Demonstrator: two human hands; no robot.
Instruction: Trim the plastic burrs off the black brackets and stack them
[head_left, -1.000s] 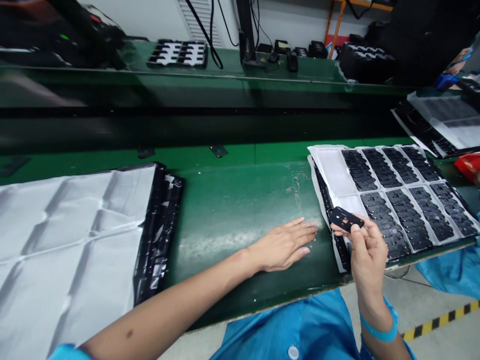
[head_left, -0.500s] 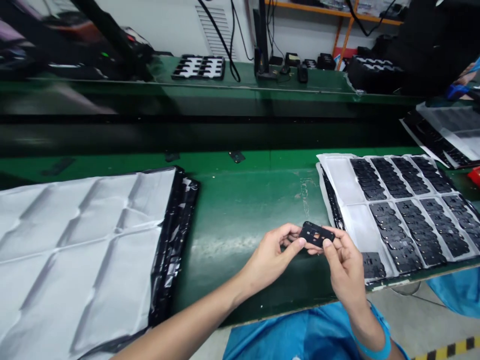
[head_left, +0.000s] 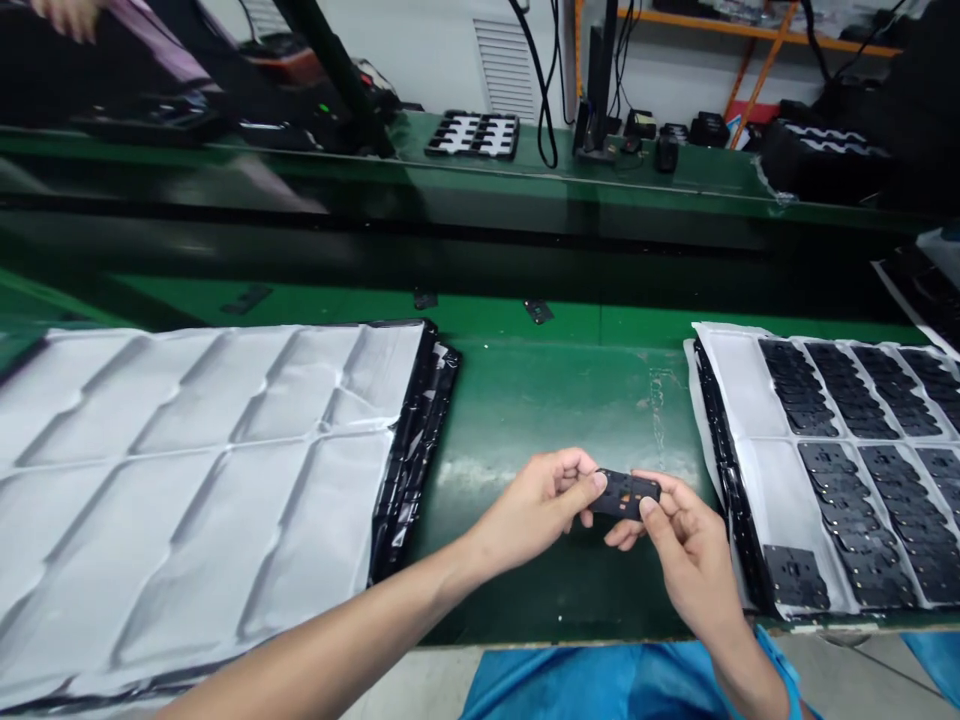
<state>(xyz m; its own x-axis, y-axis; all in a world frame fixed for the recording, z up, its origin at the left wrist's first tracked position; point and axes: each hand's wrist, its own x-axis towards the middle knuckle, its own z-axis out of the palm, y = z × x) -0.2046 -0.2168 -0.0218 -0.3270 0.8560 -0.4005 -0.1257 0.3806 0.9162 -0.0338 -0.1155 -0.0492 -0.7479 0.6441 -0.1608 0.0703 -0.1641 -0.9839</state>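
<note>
Green counter (head_left: 525, 400) near its front edge: both hands pinch a small flat black plastic plate (head_left: 626, 494), left hand (head_left: 544, 505) fingers closed on its left end, right hand (head_left: 686, 550) fingers on its right. Its underside is hidden.

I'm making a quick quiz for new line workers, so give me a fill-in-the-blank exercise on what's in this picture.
1. The small black part is held by ____ hands at once.
2. The tray of black parts lies to the person's ____.
3. The workbench surface is ____ in colour.
4. The stack of trays beside the left hand has a ____ sheet on top, opposite the right hand.

Missing words: both; right; green; white
</note>
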